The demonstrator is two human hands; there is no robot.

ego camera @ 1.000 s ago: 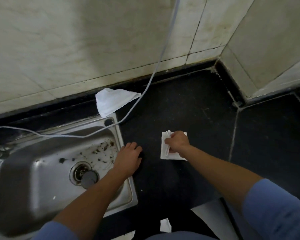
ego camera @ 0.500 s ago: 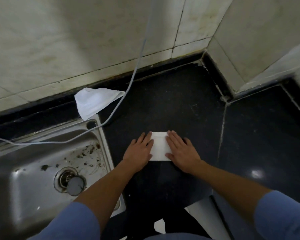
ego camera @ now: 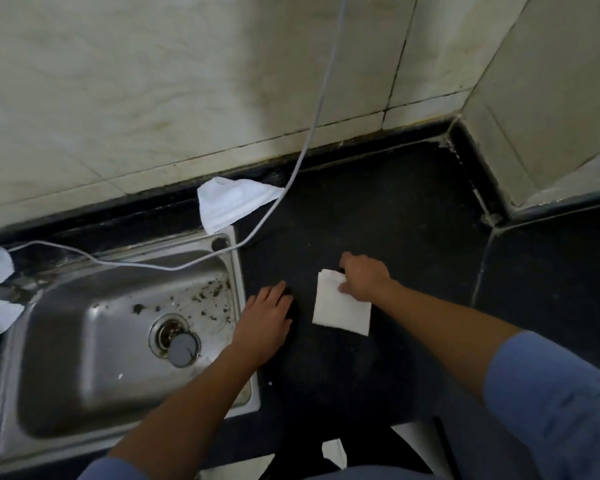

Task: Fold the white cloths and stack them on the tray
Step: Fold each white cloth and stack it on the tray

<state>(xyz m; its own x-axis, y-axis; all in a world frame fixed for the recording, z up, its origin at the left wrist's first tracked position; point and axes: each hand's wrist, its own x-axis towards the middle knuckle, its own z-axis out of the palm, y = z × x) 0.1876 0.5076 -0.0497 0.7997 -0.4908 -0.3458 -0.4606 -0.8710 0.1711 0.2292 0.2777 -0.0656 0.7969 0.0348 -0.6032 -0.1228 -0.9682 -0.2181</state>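
1. While the right hand (ego camera: 364,277) pinches the far right corner of the folded white cloth (ego camera: 340,308), thumb on top and fingers curled over the far edge, the rest of the cloth lies flat on the black counter (ego camera: 378,216), spreading from the grip toward seven o'clock.
2. At nine o'clock of that cloth and apart from it, the left hand (ego camera: 265,315) rests flat on the counter, fingers straight and holding nothing, just beside the right rim of the steel sink (ego camera: 84,393).
3. At eleven o'clock of the folded cloth, a loose white cloth (ego camera: 232,202) lies crumpled at the wall's base, by the sink's far right corner.
4. A grey cable (ego camera: 312,126) hangs down the tiled wall, passes the loose cloth's right tip and trails across the sink's far rim toward nine o'clock.
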